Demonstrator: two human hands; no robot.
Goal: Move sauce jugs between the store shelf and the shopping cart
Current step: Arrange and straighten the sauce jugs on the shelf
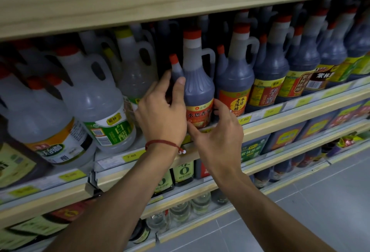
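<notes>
A dark sauce jug (199, 89) with a red cap, a grey neck handle and an orange-red label stands at the front of the middle shelf (280, 124). A small red-capped bottle (176, 67) sits against its left shoulder. My left hand (162, 115) grips the jug's left side, thumb on the front and fingers curled behind the small bottle. My right hand (218, 137) holds the lower right of the jug, its thumb along the bottom of the label and its fingers tucked between this jug and the one beside it. The shopping cart is out of view.
Clear white-vinegar jugs (104, 107) crowd the shelf to the left. More dark jugs (236, 83) stand packed to the right. A wooden shelf board (140, 1) hangs close above. Lower shelves hold small bottles (182, 171), and grey floor tiles (320, 201) lie at the lower right.
</notes>
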